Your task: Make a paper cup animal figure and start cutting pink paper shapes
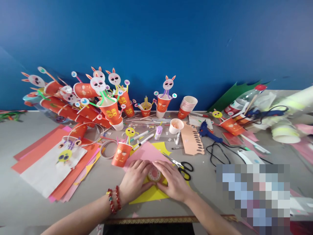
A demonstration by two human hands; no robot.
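Note:
My left hand (137, 176) and my right hand (174, 179) curve around a small round thing that looks like a roll of tape (154, 174), with a pale rim and a red-and-white printed face. Fingers of both hands close in from its two sides, and their tips nearly meet at its far edge. Under the hands lie a pink sheet of paper (144, 151) and a yellow sheet (146, 196). Black-handled scissors (184, 168) rest just right of my right hand. Beyond my left hand stands a red paper cup (121, 155) bearing a yellow paper face.
Rabbit-faced red cups (109, 109) crowd the back left. Coloured paper sheets (46, 173) are stacked at left, near a wide tape roll (109, 149). Markers (146, 139), a stack of cups (187, 106), a blue glue gun (207, 132) with its cord and a plastic bottle (241, 101) spread toward the right.

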